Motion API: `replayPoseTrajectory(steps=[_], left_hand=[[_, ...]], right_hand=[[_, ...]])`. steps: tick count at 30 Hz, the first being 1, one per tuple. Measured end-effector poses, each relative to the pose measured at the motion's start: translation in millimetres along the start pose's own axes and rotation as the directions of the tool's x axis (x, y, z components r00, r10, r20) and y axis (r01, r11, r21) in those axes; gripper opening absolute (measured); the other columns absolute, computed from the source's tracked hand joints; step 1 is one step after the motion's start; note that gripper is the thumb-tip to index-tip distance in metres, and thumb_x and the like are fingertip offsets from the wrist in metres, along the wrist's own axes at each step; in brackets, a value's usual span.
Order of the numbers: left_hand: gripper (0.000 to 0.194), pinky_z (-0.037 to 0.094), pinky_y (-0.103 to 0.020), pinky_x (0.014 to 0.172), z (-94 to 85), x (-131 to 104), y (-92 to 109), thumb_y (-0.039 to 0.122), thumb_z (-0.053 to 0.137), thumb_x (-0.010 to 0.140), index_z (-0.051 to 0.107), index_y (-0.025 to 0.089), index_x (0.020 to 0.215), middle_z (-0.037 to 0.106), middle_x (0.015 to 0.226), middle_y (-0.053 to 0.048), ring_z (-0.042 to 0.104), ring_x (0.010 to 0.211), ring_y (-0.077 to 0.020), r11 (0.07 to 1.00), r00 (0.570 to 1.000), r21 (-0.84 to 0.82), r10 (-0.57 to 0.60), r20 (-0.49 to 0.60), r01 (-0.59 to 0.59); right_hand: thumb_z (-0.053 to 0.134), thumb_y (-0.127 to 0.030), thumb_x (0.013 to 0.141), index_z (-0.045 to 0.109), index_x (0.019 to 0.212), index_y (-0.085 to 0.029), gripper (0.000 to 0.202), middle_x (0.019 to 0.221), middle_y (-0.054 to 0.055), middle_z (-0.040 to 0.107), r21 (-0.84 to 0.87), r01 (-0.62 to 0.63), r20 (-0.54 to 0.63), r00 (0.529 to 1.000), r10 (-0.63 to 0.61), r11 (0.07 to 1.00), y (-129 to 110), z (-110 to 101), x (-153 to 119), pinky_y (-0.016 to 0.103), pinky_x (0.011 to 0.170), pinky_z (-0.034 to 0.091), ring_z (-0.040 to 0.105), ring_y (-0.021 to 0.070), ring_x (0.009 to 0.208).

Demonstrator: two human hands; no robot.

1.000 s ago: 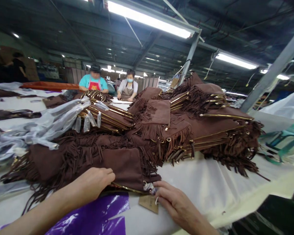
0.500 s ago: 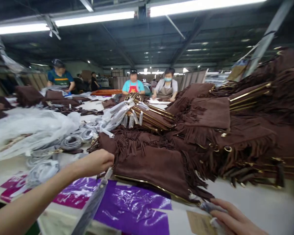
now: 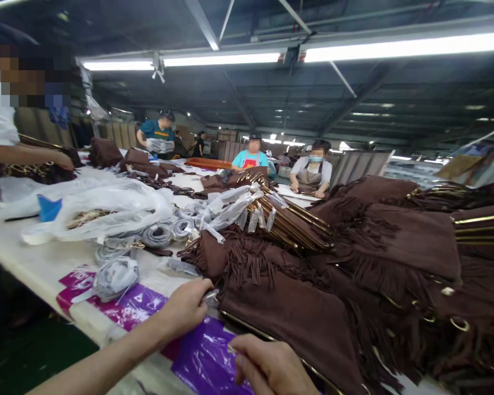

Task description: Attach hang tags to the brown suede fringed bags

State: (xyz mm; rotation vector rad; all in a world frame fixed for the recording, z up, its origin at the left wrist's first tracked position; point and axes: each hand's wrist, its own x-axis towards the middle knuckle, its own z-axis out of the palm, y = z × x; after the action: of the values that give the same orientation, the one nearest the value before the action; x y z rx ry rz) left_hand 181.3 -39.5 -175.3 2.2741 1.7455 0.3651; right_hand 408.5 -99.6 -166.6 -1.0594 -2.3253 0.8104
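Observation:
A brown fringed bag (image 3: 288,323) with a gold-coloured metal edge lies flat in front of me. At its near left corner my left hand (image 3: 187,310) is closed, its fingertips pinching a plastic-wrapped strap end (image 3: 211,298). Below the bag's gold edge, my right hand (image 3: 274,365) is curled with thumb and forefinger together. A small pale bit shows at those fingertips, too small to name. Purple plastic packaging (image 3: 209,351) lies under and between my hands.
Brown fringed bags (image 3: 411,236) are heaped to the right. Gold-framed bags (image 3: 292,219) with wrapped ends are stacked behind. Rolled straps in plastic (image 3: 115,277) and a clear plastic bag (image 3: 119,208) lie left. A co-worker's arm (image 3: 37,156) reaches in at far left; other people sit across the table.
My view has swung left, bringing a co-worker in at the left edge. My right hand has moved from the bag's right corner, off the wrapped piece there, leftward towards my left hand.

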Motion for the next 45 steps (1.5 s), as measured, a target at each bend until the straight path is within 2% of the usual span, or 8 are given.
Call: replayPoseTrajectory(steps=[7,15,19,23,29,33,38,45], left_hand=[[0.028,0.049,-0.027,0.087,-0.6,-10.2,-7.6,0.000,0.041,0.078,0.058,0.021,0.087,0.057,0.108,-0.007,0.062,0.097,-0.0188,0.991,0.995,-0.115,0.056,-0.084,-0.065],[0.061,0.049,-0.041,0.100,14.2,-19.2,-21.1,-0.007,0.038,0.074,0.047,0.022,0.127,0.024,0.152,-0.016,0.051,0.125,-0.0292,0.996,0.987,-0.012,0.090,-0.136,-0.093],[0.048,0.049,-0.041,0.100,13.2,-25.2,-16.4,-0.006,0.038,0.076,0.051,0.017,0.117,0.040,0.138,-0.017,0.049,0.124,-0.0297,0.993,0.978,0.024,0.115,-0.177,-0.113],[0.040,0.053,-0.038,0.087,7.4,-30.2,-11.9,-0.002,0.040,0.077,0.054,0.019,0.108,0.054,0.115,-0.011,0.056,0.104,-0.0265,0.997,0.993,0.035,0.065,-0.094,-0.062],[0.032,0.050,-0.031,0.083,8.1,-26.9,-15.3,-0.002,0.039,0.076,0.056,0.020,0.093,0.055,0.101,-0.007,0.060,0.092,-0.0199,0.991,0.993,-0.117,-0.075,-0.085,0.065],[0.023,0.047,-0.029,0.078,5.0,-25.1,-15.2,0.001,0.041,0.075,0.052,0.020,0.079,0.056,0.091,-0.005,0.060,0.085,-0.0185,0.983,0.985,-0.128,-0.141,-0.100,0.128],[0.016,0.045,-0.030,0.070,-0.4,-25.8,-12.7,0.023,0.051,0.085,0.048,0.020,0.070,0.057,0.082,-0.003,0.058,0.077,-0.0191,0.984,0.982,-0.111,-0.154,-0.112,0.142],[0.022,0.047,-0.028,0.071,0.1,-31.8,-8.7,0.007,0.044,0.082,0.052,0.021,0.097,0.056,0.107,-0.006,0.060,0.083,-0.0184,0.995,0.990,-0.023,-0.103,-0.101,0.101]], right_hand=[[0.053,-0.022,0.091,0.056,0.071,-0.022,0.020,0.065,-0.003,0.064,0.060,-0.148,-0.150,0.976,0.155,0.987,4.2,14.5,69.6,0.023,0.059,0.035,0.060,0.0150,0.063],[0.052,-0.027,0.091,0.053,0.073,-0.022,0.019,0.070,-0.002,0.058,0.079,-0.078,-0.128,0.988,0.088,0.994,36.1,30.6,73.7,0.024,0.063,0.037,0.055,0.0163,0.067],[0.046,-0.029,0.095,0.053,0.082,-0.022,0.016,0.082,0.000,0.059,0.223,0.064,-0.060,0.997,-0.052,0.973,26.0,23.3,81.6,0.024,0.070,0.042,0.056,0.0168,0.077],[0.044,-0.032,0.096,0.050,0.081,-0.023,0.019,0.095,0.002,0.064,0.302,0.020,-0.022,1.000,-0.014,0.953,26.4,19.3,105.0,0.026,0.078,0.043,0.058,0.0185,0.087],[0.047,-0.030,0.092,0.050,0.074,-0.023,0.019,0.085,0.002,0.065,0.209,-0.040,0.010,0.999,0.039,0.977,36.2,24.3,123.0,0.030,0.081,0.042,0.060,0.0216,0.089],[0.050,-0.030,0.090,0.054,0.072,-0.023,0.020,0.104,0.004,0.069,0.277,-0.070,0.019,0.998,0.067,0.958,37.6,27.1,119.1,0.031,0.086,0.042,0.062,0.0226,0.094],[0.047,-0.031,0.092,0.056,0.075,-0.023,0.021,0.114,0.005,0.065,0.272,-0.060,-0.005,0.998,0.064,0.960,37.5,29.8,111.2,0.033,0.092,0.042,0.061,0.0231,0.099],[0.044,-0.028,0.095,0.059,0.077,-0.023,0.024,0.119,0.009,0.060,0.166,0.024,-0.105,0.994,-0.007,0.986,38.2,33.6,104.1,0.031,0.091,0.043,0.059,0.0219,0.106]])
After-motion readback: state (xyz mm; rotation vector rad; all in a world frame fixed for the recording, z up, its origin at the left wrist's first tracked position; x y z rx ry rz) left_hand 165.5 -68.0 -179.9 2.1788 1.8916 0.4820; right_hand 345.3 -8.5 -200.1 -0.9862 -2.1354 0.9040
